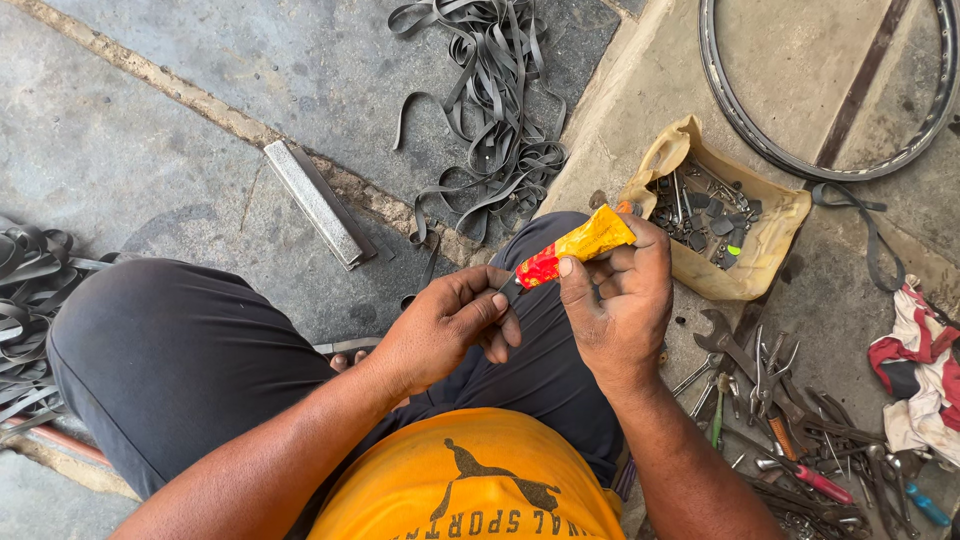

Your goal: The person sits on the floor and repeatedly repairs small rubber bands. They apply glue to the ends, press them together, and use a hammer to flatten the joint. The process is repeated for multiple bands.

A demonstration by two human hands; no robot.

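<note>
- Your right hand [625,300] is clamped around a yellow and red tube [575,250] at the centre of the frame, thumb pressed on its red end.
- Your left hand [450,325] pinches the tube's dark nozzle tip between its fingertips, so both hands meet on the tube above your lap.
- Hold the tube body steady and let only the left fingers turn at the tip; squeeze lightly so nothing spills.
- Right of centre, an open tan bag [765,250] holds small dark metal parts and bits.
- Loose spanners and pliers [770,385] lie at lower right, rubber strips [500,120] at top centre.
</note>
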